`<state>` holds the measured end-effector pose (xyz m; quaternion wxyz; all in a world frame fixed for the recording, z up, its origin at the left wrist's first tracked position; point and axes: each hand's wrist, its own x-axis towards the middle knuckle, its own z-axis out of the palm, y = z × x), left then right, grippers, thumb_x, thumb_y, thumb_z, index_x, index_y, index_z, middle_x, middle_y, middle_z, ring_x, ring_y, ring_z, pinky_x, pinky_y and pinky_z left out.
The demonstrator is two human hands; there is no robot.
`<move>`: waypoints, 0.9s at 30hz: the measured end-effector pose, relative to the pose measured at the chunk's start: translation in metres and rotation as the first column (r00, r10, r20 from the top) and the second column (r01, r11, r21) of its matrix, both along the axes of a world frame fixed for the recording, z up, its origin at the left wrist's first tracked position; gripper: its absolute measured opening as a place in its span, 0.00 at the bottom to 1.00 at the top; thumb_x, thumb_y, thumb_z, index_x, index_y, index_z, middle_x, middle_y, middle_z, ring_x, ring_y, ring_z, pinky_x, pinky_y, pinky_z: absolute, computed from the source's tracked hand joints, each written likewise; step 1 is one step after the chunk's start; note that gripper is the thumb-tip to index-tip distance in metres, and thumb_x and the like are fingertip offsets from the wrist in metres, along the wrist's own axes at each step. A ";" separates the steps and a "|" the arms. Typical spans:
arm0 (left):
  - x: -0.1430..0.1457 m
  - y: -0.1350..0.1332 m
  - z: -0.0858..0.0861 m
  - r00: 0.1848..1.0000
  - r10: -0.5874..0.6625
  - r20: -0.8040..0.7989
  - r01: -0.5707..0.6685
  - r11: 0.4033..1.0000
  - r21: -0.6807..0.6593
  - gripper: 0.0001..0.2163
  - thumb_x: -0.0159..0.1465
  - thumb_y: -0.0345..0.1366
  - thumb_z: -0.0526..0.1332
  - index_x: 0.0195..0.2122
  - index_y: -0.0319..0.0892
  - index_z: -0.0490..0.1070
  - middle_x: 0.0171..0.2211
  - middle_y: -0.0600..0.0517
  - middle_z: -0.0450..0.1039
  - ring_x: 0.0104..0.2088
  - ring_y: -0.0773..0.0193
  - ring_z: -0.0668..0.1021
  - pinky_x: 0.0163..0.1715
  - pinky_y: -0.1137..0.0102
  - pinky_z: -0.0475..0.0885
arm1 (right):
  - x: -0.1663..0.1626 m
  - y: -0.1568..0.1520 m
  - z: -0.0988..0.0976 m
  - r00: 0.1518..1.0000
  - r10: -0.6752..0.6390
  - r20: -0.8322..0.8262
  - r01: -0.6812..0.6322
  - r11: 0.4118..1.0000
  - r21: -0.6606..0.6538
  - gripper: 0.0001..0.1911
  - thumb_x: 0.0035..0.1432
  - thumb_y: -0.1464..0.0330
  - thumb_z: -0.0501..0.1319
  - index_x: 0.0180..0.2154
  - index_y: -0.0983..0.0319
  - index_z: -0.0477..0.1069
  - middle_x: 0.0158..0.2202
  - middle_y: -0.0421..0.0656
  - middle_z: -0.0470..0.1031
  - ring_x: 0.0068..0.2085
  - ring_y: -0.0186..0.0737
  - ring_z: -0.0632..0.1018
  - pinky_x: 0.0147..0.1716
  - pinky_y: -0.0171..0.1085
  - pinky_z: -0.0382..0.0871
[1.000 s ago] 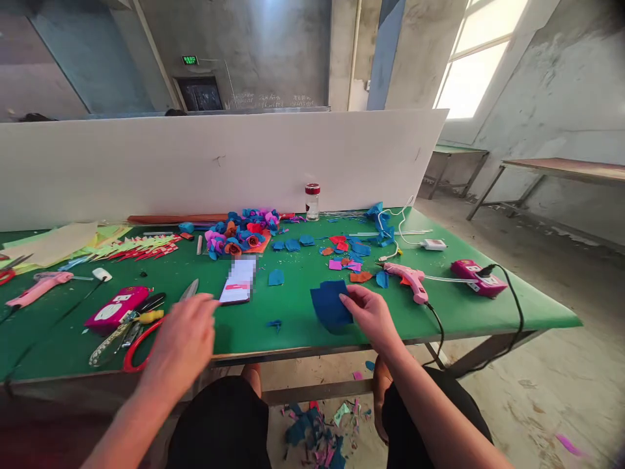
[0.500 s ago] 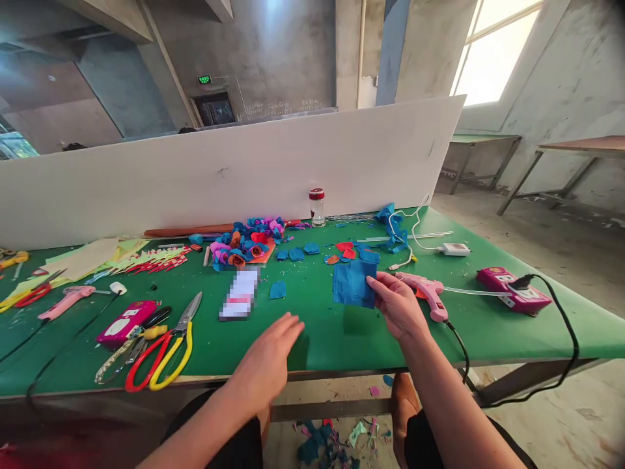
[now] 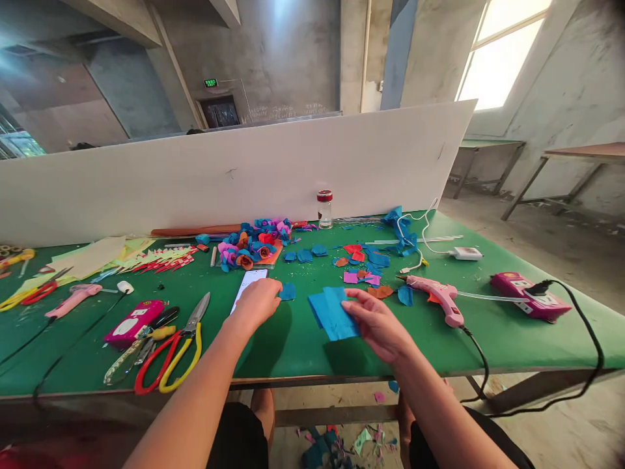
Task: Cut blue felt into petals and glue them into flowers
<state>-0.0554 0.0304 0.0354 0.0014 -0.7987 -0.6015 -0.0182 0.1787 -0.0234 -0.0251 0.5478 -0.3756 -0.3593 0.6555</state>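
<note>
My right hand (image 3: 381, 322) pinches a blue crepe paper sheet (image 3: 334, 314) by its right edge, above the front of the table. It appears to be more than one layer. My left hand (image 3: 256, 299) has its fingers bent and drawn together at the left edge of a small blue crepe paper piece (image 3: 288, 292) near the table top. That hand partly covers a phone (image 3: 250, 280). Behind lie more small blue paper pieces (image 3: 305, 256) and a cluster of paper flowers (image 3: 254, 244) in blue, purple, red and brown.
A pink glue gun (image 3: 439, 296) with a cord lies on the right, beside a magenta power box (image 3: 530, 296). Scissors (image 3: 183, 345) and another magenta box (image 3: 134, 324) sit on the left. A lidded jar (image 3: 325, 210) stands before the white board (image 3: 234, 176).
My left hand has moved forward and left from open air to the small blue piece, its fingers bending. The right hand has brought the blue sheet slightly lower and left.
</note>
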 end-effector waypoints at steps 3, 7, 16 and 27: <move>-0.006 0.021 -0.023 1.000 -0.014 -0.003 0.014 1.000 0.007 0.10 0.57 0.30 0.60 0.39 0.44 0.77 0.36 0.48 0.78 0.39 0.57 0.79 0.36 0.69 0.69 | -0.015 -0.003 -0.016 0.926 -0.046 0.374 -0.009 0.990 0.144 0.23 0.46 0.59 0.68 0.44 0.59 0.70 0.23 0.36 0.70 0.23 0.34 0.68 0.25 0.34 0.60; -0.002 0.018 -0.039 1.000 0.007 0.014 -0.009 0.995 0.096 0.13 0.61 0.27 0.52 0.35 0.42 0.77 0.37 0.46 0.76 0.40 0.58 0.77 0.36 0.69 0.68 | -0.010 -0.007 -0.024 0.569 -0.304 0.764 0.033 0.937 0.349 0.18 0.50 0.61 0.65 0.44 0.54 0.72 0.31 0.40 0.77 0.24 0.36 0.70 0.26 0.35 0.59; 0.026 -0.028 -0.029 0.855 -0.383 0.349 0.199 0.864 0.462 0.13 0.67 0.36 0.53 0.40 0.46 0.78 0.39 0.48 0.74 0.39 0.64 0.74 0.41 0.70 0.70 | 0.003 -0.003 -0.001 0.972 0.137 0.193 -0.141 0.990 0.009 0.24 0.53 0.48 0.59 0.35 0.63 0.73 0.31 0.46 0.78 0.17 0.30 0.67 0.13 0.31 0.52; 0.055 -0.054 -0.029 0.587 -0.119 0.801 0.300 0.951 -0.079 0.16 0.63 0.37 0.56 0.53 0.45 0.66 0.45 0.49 0.72 0.41 0.63 0.75 0.40 0.70 0.72 | -0.003 -0.012 -0.006 0.799 -0.028 0.601 -0.226 0.912 0.343 0.06 0.48 0.73 0.59 0.32 0.61 0.70 0.20 0.32 0.62 0.23 0.30 0.61 0.22 0.31 0.51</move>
